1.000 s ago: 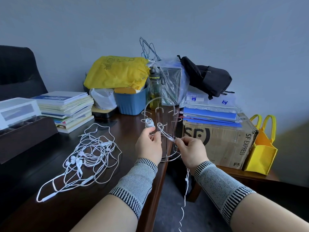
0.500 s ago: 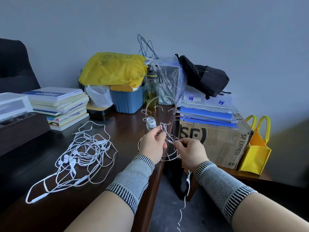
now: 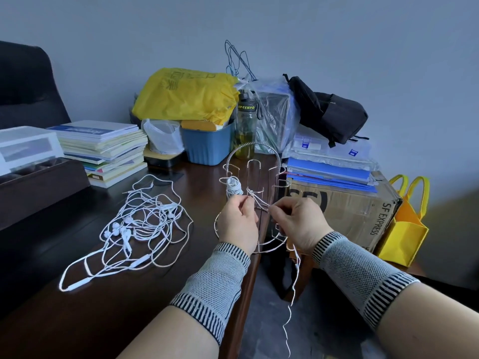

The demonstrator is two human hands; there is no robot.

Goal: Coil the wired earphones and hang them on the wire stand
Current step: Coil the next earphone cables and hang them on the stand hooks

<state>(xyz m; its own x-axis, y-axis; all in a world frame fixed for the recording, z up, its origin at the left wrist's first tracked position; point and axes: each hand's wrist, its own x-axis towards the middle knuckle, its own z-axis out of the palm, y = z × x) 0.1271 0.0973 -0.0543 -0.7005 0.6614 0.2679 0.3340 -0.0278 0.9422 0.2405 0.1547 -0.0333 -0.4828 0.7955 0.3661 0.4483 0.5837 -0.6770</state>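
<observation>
Both hands have closed in on each other since 0.5 s ago, the gap of cable between them shorter now, and the view has dipped a little; the left hand (image 3: 239,224) pinches a small white loop of the earphone cable (image 3: 255,200) in front of the wire stand (image 3: 255,161), fingers curled round it; the right hand (image 3: 298,224) pinches the same cable just beside it, thumb and forefinger tight on the strand; the loose tail (image 3: 294,281) hangs from under the right hand, off the edge of the desk (image 3: 145,301); 1 coiled bundle (image 3: 234,189) already hangs on a hook of the stand, upper left; a tangled heap of earphones (image 3: 134,224) lies on the desk well to the left. My judgement: the cable is light, thin and limp, springy enough to uncoil if released, so it wants a firm pinch across the loops; the buds and remote are the stiff parts; the stand looks light and may tip if pulled.
</observation>
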